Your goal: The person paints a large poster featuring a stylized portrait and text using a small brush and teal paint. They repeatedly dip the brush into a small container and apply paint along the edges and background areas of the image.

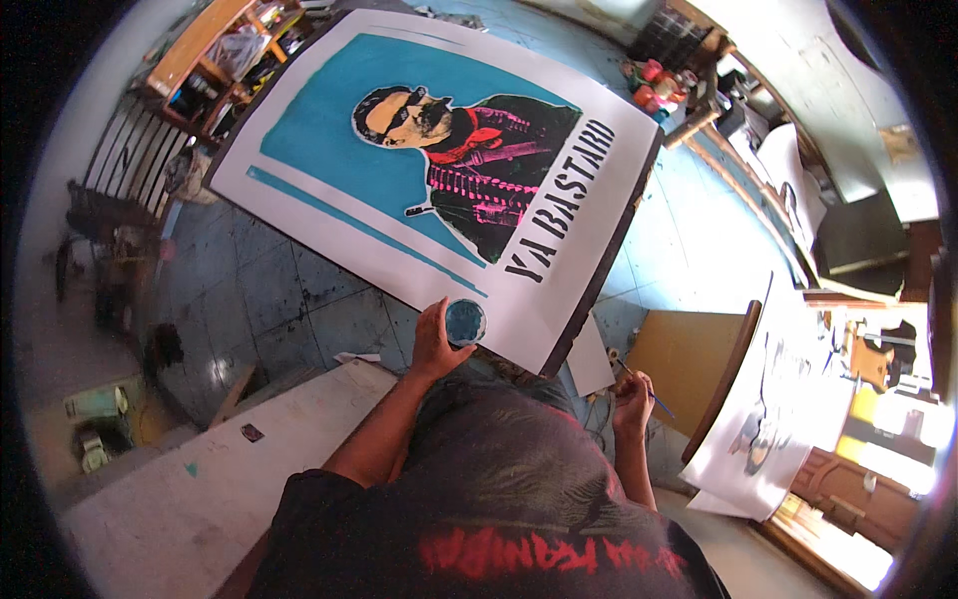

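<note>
My left hand [436,349] is wrapped round a small round cup of blue paint [466,321], held over the near edge of a large white sheet [329,235]. The sheet lies on a dark-edged board and carries a painted figure [489,170] in a black and pink jacket with a red scarf. A teal background [319,110] surrounds the figure, and black stencil-like lettering [561,205] runs along its right side. Off the sheet's near right corner, my right hand [631,399] grips a thin paintbrush [660,404] with a blue handle.
A pale board [269,439] lies at lower left. To the right stand a brown panel [689,349] and another painted sheet [748,439]. Colourful pots [654,88] sit at the far right; a cluttered wooden shelf [200,50] is at the far left. Blue tiles [249,290] cover the floor.
</note>
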### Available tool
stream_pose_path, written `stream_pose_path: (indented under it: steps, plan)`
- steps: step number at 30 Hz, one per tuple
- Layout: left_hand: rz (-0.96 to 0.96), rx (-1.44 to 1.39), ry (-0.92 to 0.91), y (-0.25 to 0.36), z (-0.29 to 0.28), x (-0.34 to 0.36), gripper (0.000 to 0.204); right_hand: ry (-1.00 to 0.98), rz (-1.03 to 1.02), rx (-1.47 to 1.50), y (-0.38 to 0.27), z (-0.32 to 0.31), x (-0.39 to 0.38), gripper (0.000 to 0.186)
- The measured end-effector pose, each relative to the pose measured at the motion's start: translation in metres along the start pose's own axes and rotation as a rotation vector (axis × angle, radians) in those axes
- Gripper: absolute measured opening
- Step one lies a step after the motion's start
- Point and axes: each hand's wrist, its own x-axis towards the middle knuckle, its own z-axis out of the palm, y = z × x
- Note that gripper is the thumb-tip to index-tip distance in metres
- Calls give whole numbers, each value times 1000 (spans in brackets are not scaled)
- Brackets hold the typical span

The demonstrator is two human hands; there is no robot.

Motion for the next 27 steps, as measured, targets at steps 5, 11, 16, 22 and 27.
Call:
stream_pose_path:
  steps: [5,11,16,22,27]
  plan:
    - [-98,19,67,20,18,-7,105,-180,53,-70,-14,3,43,4]
    - [-198,86,212,51,42,-10,103,-278,99,-193,-52,10,94,6]
    - [-241,62,319,79,60,-14,104,-451,109,-227,-65,6,144,6]
    - [-232,42,352,80,69,-21,105,-428,148,-286,-60,37,132,5]
    - [-188,14,372,60,67,-7,104,-471,123,-391,-47,57,107,3]
